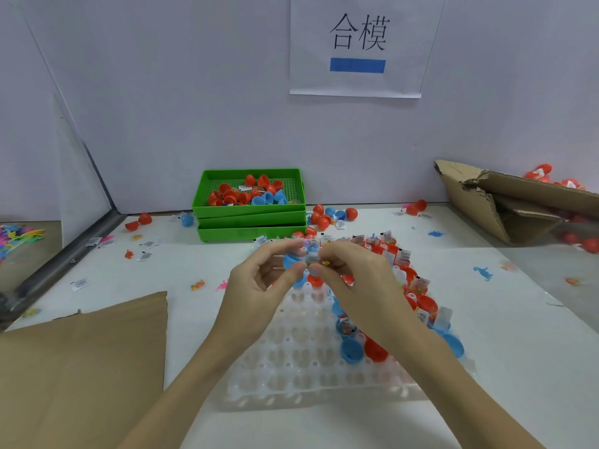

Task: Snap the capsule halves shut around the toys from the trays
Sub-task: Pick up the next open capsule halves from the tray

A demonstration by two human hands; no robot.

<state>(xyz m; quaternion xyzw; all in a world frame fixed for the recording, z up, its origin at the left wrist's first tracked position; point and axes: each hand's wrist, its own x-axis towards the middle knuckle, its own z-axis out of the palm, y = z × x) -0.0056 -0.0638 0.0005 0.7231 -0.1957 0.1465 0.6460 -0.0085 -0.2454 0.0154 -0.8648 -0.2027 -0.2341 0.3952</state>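
My left hand (259,280) pinches a blue capsule half (292,261) between thumb and fingers, above the white plastic tray (301,361). My right hand (353,277) pinches a small clear toy packet (316,257) right at the mouth of that half. The two hands meet over the tray's far end. On the tray's right side sit red halves (376,350) and blue halves (351,350), several holding bagged toys. Its left cells hold nothing.
Stacked green trays (251,218) with red and blue halves stand at the back. Brown cardboard (81,367) lies at the front left, a torn carton (505,202) at the right. Loose capsules, toy packets and small figures lie scattered on the white table.
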